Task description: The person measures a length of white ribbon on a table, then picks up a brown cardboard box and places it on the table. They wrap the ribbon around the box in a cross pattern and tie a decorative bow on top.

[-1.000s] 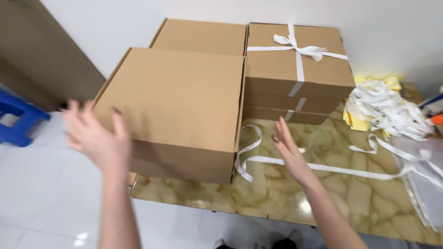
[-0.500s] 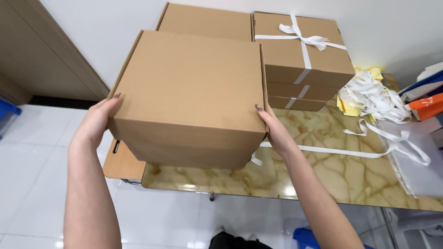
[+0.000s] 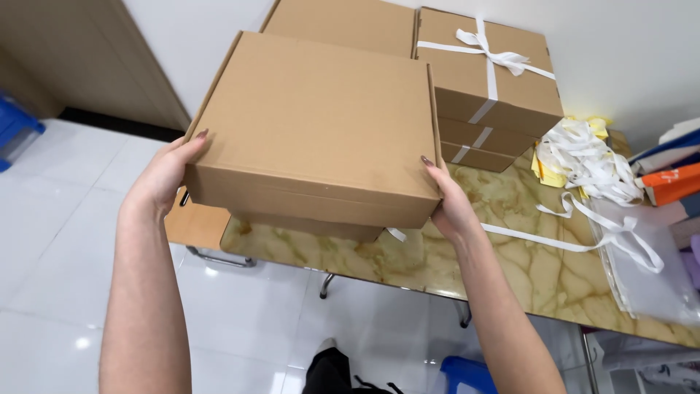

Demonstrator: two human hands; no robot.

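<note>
A plain brown cardboard box (image 3: 321, 124) is lifted off the stack, held flat between both hands. My left hand (image 3: 162, 179) presses its left side and my right hand (image 3: 446, 197) grips its right side. Another brown box (image 3: 306, 228) shows just under it, on the marble-patterned table (image 3: 510, 255). Behind stands a stack of boxes, the top one (image 3: 481, 69) tied with a white ribbon bow.
A white ribbon (image 3: 554, 241) lies across the table near a pile of loose white ribbons (image 3: 583, 157) on yellow paper. A clear plastic bag (image 3: 649, 270) and coloured packages (image 3: 674, 179) sit at the right. A blue stool (image 3: 467, 376) stands below on the white tiled floor.
My hands went from open in the air to gripping the box's two sides, and the box has come up and toward me.
</note>
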